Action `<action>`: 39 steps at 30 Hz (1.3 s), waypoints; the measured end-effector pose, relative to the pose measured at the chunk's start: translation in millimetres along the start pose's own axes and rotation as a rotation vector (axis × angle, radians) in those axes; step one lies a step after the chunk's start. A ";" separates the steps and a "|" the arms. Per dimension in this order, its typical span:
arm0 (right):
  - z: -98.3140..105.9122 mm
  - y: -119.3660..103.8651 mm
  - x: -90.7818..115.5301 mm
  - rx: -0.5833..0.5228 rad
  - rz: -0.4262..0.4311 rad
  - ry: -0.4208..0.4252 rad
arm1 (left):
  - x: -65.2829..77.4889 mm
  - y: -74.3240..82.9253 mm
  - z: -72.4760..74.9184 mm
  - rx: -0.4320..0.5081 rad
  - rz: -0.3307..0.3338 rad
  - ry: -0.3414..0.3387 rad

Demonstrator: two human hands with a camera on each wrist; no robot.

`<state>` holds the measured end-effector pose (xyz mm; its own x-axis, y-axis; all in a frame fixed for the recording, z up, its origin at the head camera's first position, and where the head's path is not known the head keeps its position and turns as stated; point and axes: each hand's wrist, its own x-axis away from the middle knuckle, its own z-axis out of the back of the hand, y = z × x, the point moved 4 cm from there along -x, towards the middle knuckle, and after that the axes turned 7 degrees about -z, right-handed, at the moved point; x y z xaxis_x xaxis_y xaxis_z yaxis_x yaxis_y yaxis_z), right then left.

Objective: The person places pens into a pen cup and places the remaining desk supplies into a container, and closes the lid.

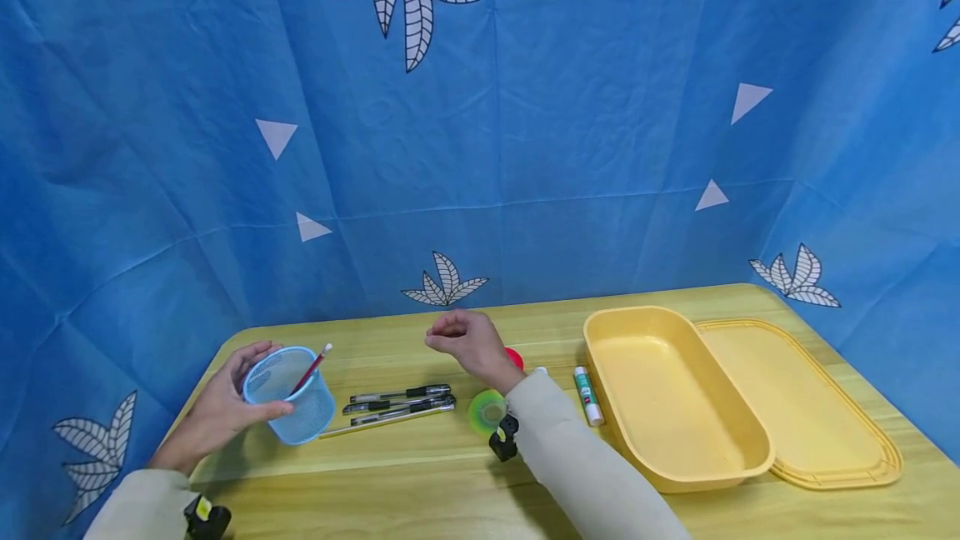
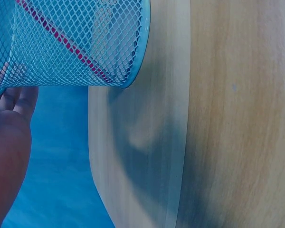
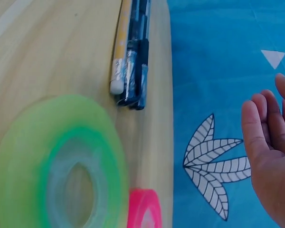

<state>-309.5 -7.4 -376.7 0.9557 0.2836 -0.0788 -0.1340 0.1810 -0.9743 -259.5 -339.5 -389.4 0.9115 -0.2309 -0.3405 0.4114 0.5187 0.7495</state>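
My left hand (image 1: 225, 402) grips a light-blue mesh pen holder (image 1: 313, 417), thumb along its near side and fingers around the far side. The holder tilts, its mouth toward me. Inside leans one red pencil (image 1: 311, 370), also seen through the mesh in the left wrist view. Over the middle of the table my right hand (image 1: 474, 347) hovers with loosely bent fingers and holds nothing. Below and left of it lie several black-capped pens (image 1: 401, 403) and a yellow pencil (image 1: 386, 422). A green tape roll (image 1: 486, 412) lies by the right wrist; a red tape roll (image 1: 516, 358) is partly hidden behind it.
Right of the right arm lies a glue stick (image 1: 588, 396), beside a deep yellow bin (image 1: 667, 365). Its yellow lid (image 1: 802, 390) lies flat to the bin's right. A blue patterned cloth (image 1: 525, 107) hangs behind the wooden table (image 1: 360, 490).
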 end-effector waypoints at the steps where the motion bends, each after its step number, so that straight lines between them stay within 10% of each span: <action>1: 0.3 4.6 -2.0 -0.008 0.000 0.002 | 0.1 -0.2 -0.1 -0.002 0.004 -0.001; 39: -7.1 57.5 -2.2 0.193 -0.218 -0.121 | 3.4 4.0 0.3 -0.014 0.000 0.007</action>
<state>-317.5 -4.3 -434.0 0.9309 0.3260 0.1648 0.0128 0.4217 -0.9067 -254.7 -338.4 -387.3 0.9114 -0.2250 -0.3446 0.4112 0.5300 0.7416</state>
